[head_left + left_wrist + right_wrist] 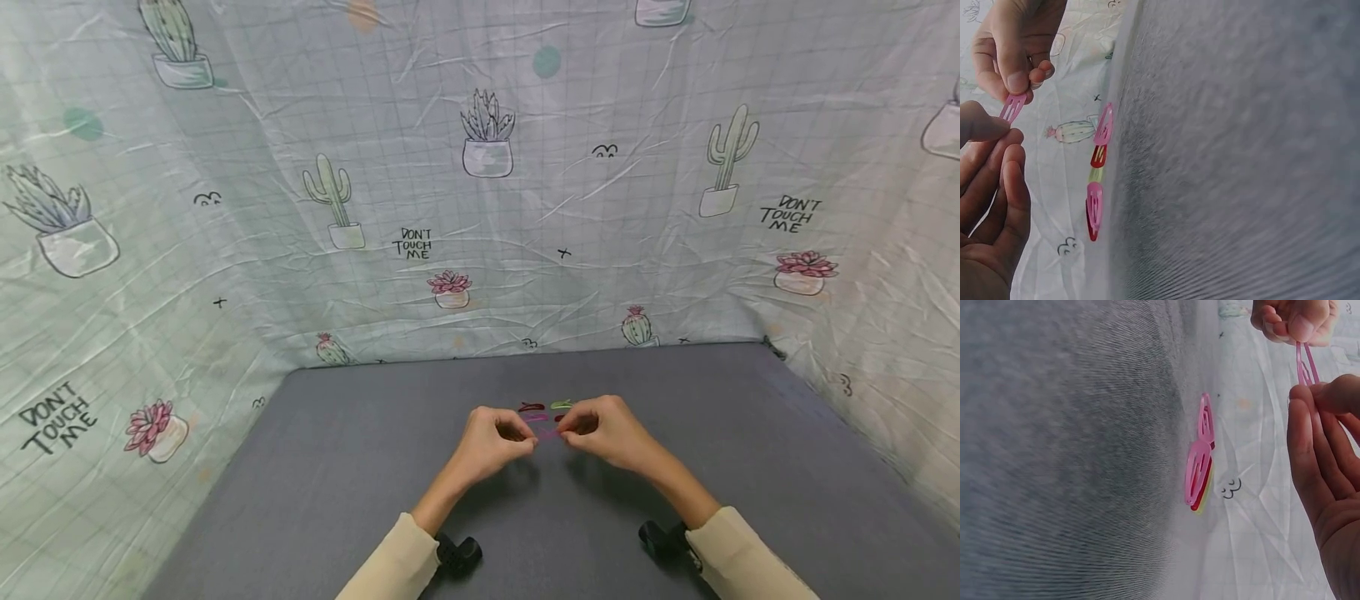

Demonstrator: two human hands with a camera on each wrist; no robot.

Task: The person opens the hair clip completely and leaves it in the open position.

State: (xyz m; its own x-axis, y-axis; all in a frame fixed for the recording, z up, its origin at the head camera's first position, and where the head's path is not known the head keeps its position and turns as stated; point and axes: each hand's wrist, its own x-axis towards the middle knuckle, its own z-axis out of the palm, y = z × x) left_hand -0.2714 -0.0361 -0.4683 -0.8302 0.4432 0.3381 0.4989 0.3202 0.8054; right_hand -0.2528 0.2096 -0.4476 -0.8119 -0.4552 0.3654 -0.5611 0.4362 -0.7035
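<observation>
A pink snap hair clip is held above the table between both hands. My left hand pinches one end between thumb and fingers. At the other end, my right hand pinches it the same way. In the right wrist view the held clip shows two thin pink strips with a gap between them. Beyond the hands, more snap clips lie on the table: a dark red clip, a pink clip and a yellow-green clip. The right fingers partly hide a red clip in the head view.
The dark grey tabletop spreads around both hands. A pale cloth printed with cacti hangs behind the table and along its sides. Black wrist straps with cameras sit at the cuffs of the cream sleeves.
</observation>
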